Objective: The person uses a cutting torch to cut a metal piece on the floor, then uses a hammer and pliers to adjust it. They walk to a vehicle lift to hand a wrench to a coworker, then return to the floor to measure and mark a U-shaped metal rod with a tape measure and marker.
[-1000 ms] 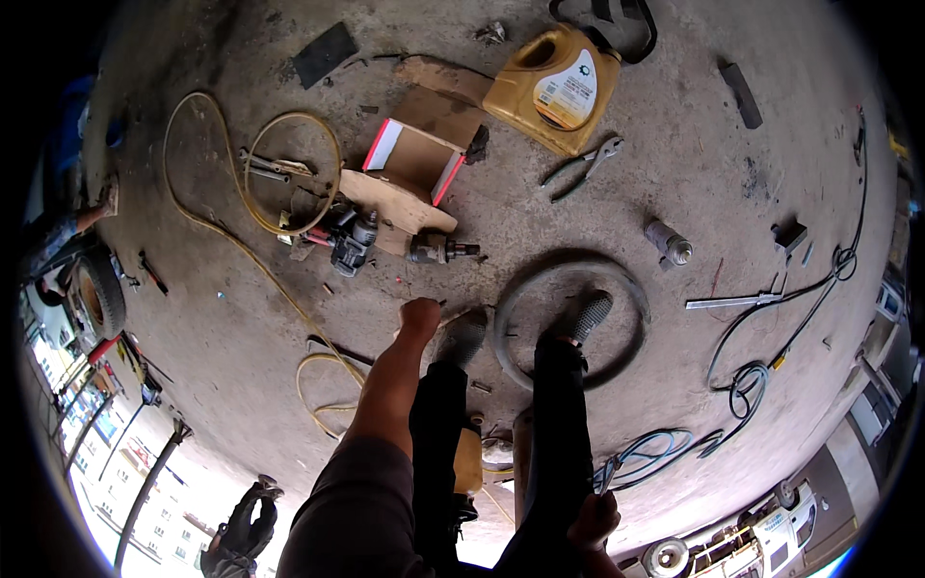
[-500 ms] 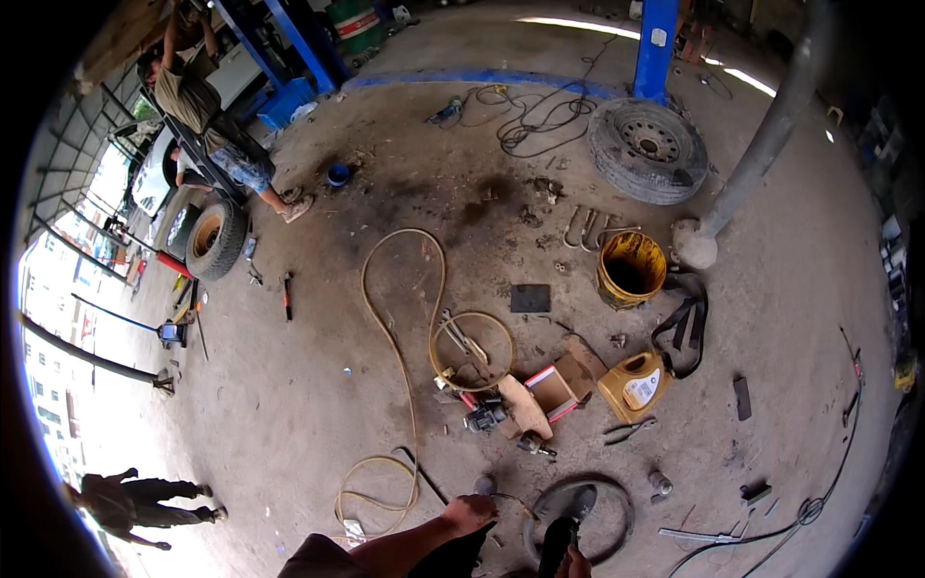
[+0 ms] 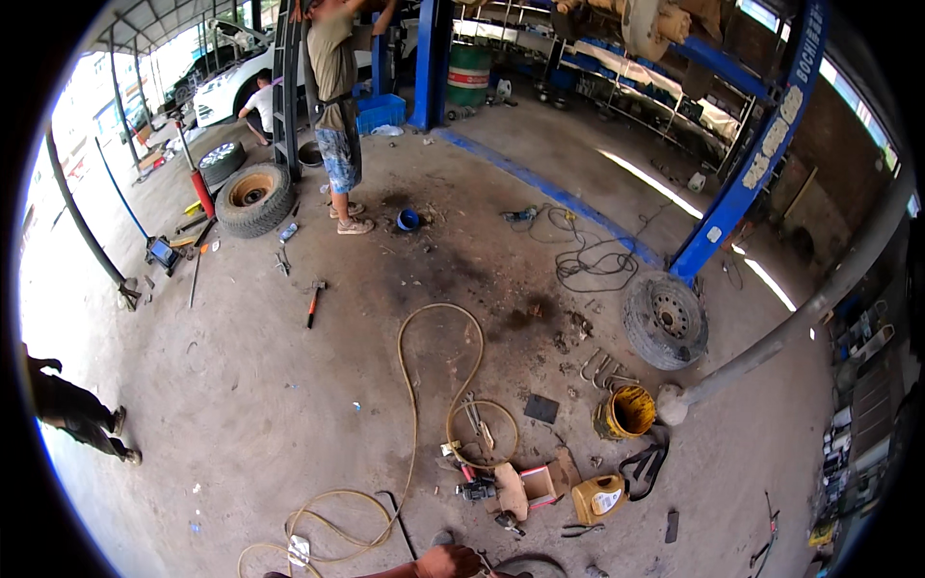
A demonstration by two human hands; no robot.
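Note:
My left hand [image 3: 449,562] shows at the bottom edge, its forearm coming in from the lower left; the fingers are loosely curled and I cannot make out anything in them. Just to its right lies part of a black rubber ring [image 3: 528,563]. Ahead of the hand on the concrete floor are a small power tool [image 3: 476,489], an open cardboard box [image 3: 541,485] and a yellow oil jug [image 3: 598,499]. A long yellow hose [image 3: 415,405] loops across the floor above them. My right hand is out of the picture.
A yellow bucket [image 3: 628,412] and a bare tyre [image 3: 665,321] stand to the right by a blue lift post [image 3: 761,164]. A person [image 3: 337,116] stands at the back near another tyre [image 3: 252,197]. Someone else's legs [image 3: 82,416] show at the left edge.
The view has swung up from the floor at my feet to the whole workshop. My hand and the tools have dropped to the bottom edge of the picture.

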